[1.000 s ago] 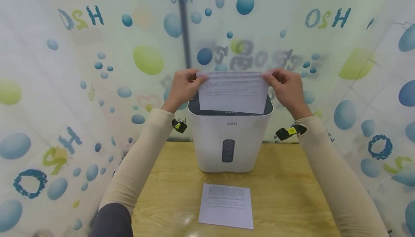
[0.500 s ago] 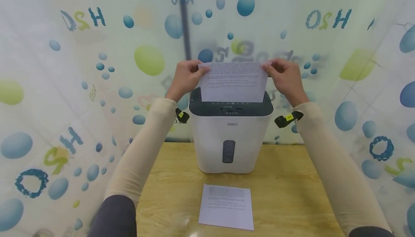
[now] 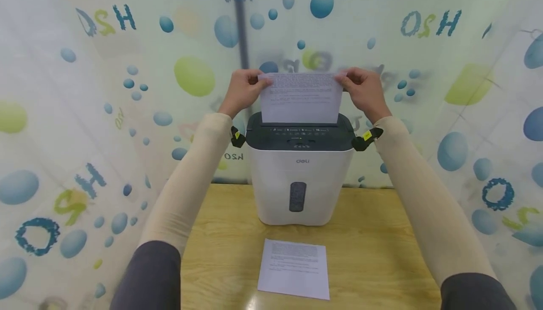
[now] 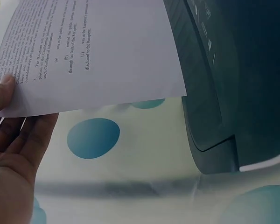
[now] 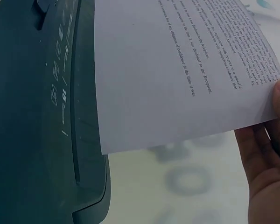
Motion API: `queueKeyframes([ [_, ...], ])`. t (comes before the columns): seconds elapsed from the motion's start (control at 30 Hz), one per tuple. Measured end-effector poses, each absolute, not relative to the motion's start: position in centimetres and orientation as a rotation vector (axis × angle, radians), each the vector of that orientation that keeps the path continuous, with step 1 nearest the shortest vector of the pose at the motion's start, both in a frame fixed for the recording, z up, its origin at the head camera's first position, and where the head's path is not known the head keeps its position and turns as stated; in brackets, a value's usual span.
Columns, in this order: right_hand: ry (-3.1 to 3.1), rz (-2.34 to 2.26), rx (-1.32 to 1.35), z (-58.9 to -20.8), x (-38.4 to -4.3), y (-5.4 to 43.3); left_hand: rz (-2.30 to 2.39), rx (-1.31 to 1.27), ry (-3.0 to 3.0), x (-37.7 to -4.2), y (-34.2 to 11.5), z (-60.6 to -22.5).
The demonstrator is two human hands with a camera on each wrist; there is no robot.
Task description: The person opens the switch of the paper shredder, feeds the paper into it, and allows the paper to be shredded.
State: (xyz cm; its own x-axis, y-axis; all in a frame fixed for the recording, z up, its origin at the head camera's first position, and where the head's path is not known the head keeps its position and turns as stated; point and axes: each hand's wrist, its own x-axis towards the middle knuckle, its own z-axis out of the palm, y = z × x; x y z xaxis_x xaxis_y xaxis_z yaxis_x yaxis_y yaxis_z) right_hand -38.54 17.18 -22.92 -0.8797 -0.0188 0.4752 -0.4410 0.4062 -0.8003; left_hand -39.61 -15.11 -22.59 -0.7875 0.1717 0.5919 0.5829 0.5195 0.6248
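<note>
Both hands hold up a printed sheet of paper (image 3: 300,98) by its two top corners, thumbs on the near face. My left hand (image 3: 243,91) pinches the left corner; the right corner is pinched by my right hand (image 3: 366,92). Below stands a white paper shredder (image 3: 275,178) with a dark top (image 3: 301,138). The sheet's lower edge lies along the rear of that top, close to the feed slot area. Each wrist view shows a bottom corner of the page (image 4: 130,70) right at the dark lid (image 5: 84,149), with the fingers behind the paper.
A second printed page (image 3: 293,272) lies flat on the wooden table (image 3: 373,244), in front of the shredder. A patterned curtain (image 3: 191,41) hangs close behind the shredder and along both sides. The shredder's front has a narrow dark window (image 3: 298,197).
Both hands have moved the sheet upward in the view and away from me, from over the shredder's front to the rear of its top. The right hand has also shifted slightly left. The grips are unchanged.
</note>
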Motion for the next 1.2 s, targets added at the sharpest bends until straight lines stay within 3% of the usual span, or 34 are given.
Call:
queueKeyframes([
  [0.63, -2.349, 1.527, 0.398, -24.4, -40.8, 17.5, -1.174, -0.553, -2.437, -41.9, -14.7, -24.0],
  [1.2, -2.537, 1.342, 0.381, -25.0, -40.9, 17.7, -1.094, -0.552, -2.565, -41.9, -14.9, -24.5],
])
